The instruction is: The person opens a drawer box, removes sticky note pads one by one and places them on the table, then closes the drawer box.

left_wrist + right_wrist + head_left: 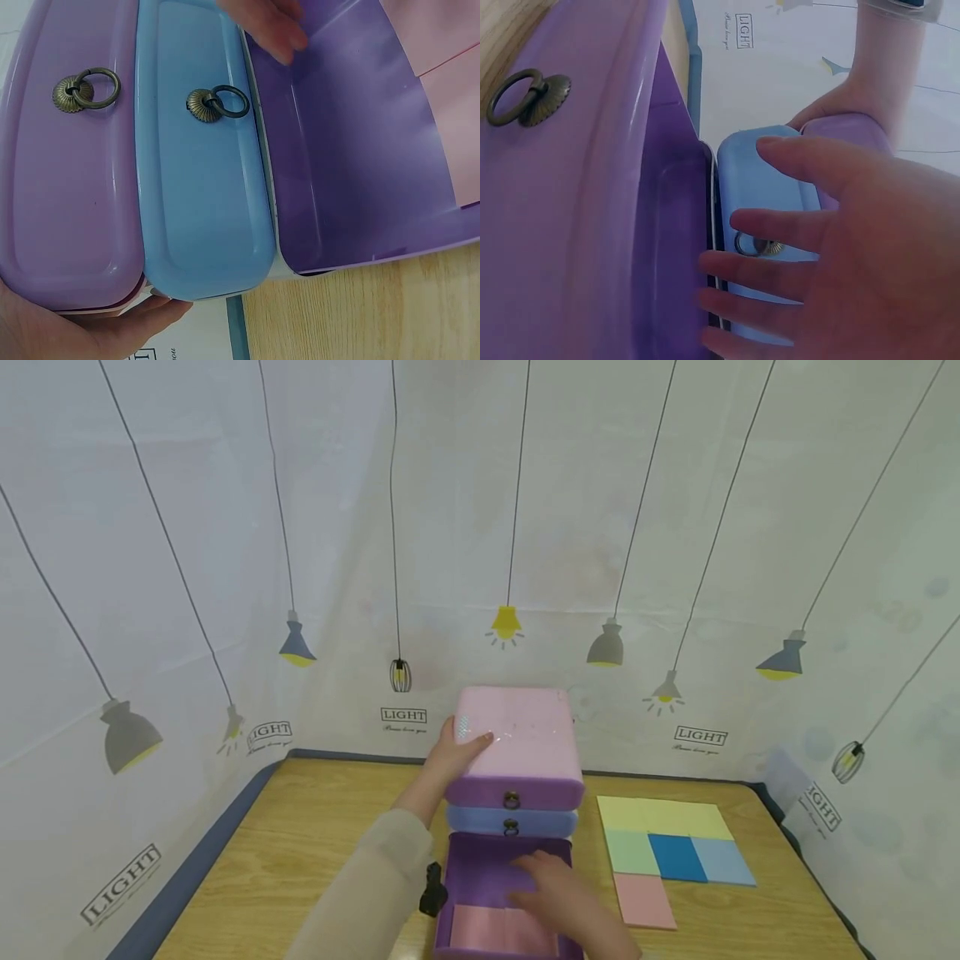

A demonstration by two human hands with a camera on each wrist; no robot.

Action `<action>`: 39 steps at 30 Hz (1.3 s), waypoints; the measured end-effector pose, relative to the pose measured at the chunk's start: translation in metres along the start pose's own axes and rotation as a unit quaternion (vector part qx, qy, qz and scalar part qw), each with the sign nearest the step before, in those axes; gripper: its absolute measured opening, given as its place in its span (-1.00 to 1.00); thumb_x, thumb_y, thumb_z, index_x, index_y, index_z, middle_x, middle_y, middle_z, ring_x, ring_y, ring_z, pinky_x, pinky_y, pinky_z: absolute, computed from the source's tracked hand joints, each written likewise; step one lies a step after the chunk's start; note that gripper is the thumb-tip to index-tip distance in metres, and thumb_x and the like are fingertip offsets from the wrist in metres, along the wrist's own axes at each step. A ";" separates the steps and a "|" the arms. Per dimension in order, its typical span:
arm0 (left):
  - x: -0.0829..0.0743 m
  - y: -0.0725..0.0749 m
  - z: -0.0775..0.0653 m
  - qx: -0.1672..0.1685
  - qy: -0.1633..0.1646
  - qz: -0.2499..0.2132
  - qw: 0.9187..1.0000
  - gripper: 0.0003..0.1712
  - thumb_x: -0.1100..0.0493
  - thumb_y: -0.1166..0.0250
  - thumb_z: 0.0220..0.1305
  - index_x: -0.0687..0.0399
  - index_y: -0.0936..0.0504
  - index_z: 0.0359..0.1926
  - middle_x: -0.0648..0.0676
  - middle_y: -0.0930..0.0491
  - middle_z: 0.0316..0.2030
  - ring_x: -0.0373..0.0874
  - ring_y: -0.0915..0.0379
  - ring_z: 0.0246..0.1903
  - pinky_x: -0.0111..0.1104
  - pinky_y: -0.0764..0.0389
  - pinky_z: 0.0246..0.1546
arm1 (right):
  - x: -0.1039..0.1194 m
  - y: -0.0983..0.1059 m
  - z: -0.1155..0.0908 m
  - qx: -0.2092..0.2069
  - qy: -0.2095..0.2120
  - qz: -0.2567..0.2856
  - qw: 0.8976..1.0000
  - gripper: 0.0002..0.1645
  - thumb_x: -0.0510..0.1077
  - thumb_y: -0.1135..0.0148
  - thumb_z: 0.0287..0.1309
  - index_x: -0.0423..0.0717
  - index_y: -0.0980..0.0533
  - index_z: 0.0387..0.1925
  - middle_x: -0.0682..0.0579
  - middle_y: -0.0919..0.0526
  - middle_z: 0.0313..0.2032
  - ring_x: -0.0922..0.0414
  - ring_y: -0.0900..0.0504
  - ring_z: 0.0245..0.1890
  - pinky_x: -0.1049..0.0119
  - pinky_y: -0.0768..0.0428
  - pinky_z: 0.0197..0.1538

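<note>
A small drawer cabinet (528, 735) with a pink top stands on the table. Its bottom purple drawer (483, 868) is pulled out, while the upper purple drawer front (97, 172) and the blue drawer front (480, 821) are flush with the body. Pink square sheets (478, 928) lie side by side at the front of the pulled-out drawer. My left hand (456, 756) rests against the cabinet's left side, thumb across the top. Over the pulled-out drawer hovers my right hand (558, 893), fingers extended and spread, holding nothing, as the right wrist view (870, 255) shows.
Right of the cabinet, flat square sheets lie edge to edge on the wooden table (300, 843): yellow sheets (660, 816), a green sheet (632, 852), a dark blue sheet (677, 857), a light blue sheet (723, 862) and a pink sheet (645, 900). A lamp-printed cloth (465, 527) hangs behind.
</note>
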State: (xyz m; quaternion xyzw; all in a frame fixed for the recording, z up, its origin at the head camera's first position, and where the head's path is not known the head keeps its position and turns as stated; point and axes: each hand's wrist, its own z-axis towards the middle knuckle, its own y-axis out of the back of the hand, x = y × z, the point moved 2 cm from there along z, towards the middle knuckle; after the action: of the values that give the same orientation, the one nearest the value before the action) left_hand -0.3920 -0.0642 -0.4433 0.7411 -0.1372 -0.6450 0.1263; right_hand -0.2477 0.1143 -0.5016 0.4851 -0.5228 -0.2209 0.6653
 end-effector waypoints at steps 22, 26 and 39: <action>0.003 -0.001 0.004 -0.001 0.001 0.011 1.000 0.20 -0.42 -0.21 -0.12 -0.05 0.19 0.39 0.21 -0.07 0.29 0.16 -0.15 0.15 0.08 -0.19 0.10 | 0.008 -0.046 0.018 0.155 -0.037 0.112 0.981 -0.38 0.11 -0.22 0.01 -0.18 -0.42 0.04 -0.01 -0.55 -0.10 -0.01 -0.49 -0.08 0.01 -0.45 -0.06; 0.001 0.000 0.000 -0.003 -0.006 0.010 1.000 0.18 -0.40 -0.21 -0.10 -0.04 0.18 0.39 0.22 -0.07 0.29 0.16 -0.16 0.15 0.07 -0.21 0.10 | 0.013 -0.045 0.015 0.149 -0.030 0.117 0.981 -0.42 0.12 -0.23 -0.01 -0.16 -0.46 -0.01 0.02 -0.57 -0.12 0.02 -0.51 -0.11 0.02 -0.48 -0.09; 0.001 0.000 -0.001 -0.006 -0.017 0.009 1.000 0.11 -0.33 -0.22 -0.03 -0.02 0.15 0.38 0.24 -0.09 0.28 0.18 -0.17 0.14 0.06 -0.23 0.08 | 0.020 -0.044 0.013 0.167 -0.056 0.124 0.977 -0.39 0.14 -0.20 0.02 -0.15 -0.43 0.04 0.01 -0.56 -0.09 0.02 -0.50 -0.07 -0.02 -0.45 -0.05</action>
State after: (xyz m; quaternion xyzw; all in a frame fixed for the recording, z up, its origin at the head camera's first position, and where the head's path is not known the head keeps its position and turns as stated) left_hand -0.3907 -0.0647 -0.4441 0.7280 -0.1421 -0.6571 0.1344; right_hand -0.2432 0.0737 -0.5310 0.5076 -0.6449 -0.0733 0.5666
